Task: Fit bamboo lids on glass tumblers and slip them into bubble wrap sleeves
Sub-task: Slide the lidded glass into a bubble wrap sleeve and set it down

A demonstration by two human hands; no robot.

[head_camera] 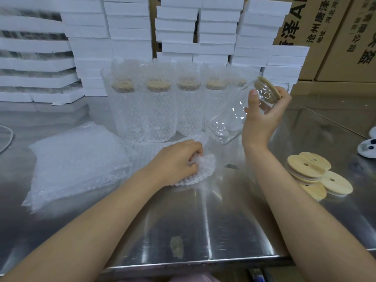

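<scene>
My right hand [262, 117] grips a clear glass tumbler [230, 123] near its top, tilted with its base down to the left. A bamboo lid [267, 89] sits on the tumbler's mouth, by my fingers. My left hand [177, 161] rests on the steel table and pinches the mouth of a flat bubble wrap sleeve [199, 169]. Behind stands a row of several sleeved, lidded tumblers [154, 106]. A pile of loose bamboo lids [317, 174] lies to the right.
A stack of flat bubble wrap sleeves [75, 161] lies at the left. White foam boxes [130, 33] are stacked along the back, cardboard cartons [329, 33] at the back right. The table's front edge [193, 263] runs near my arms. A small white object [369, 148] sits at the far right.
</scene>
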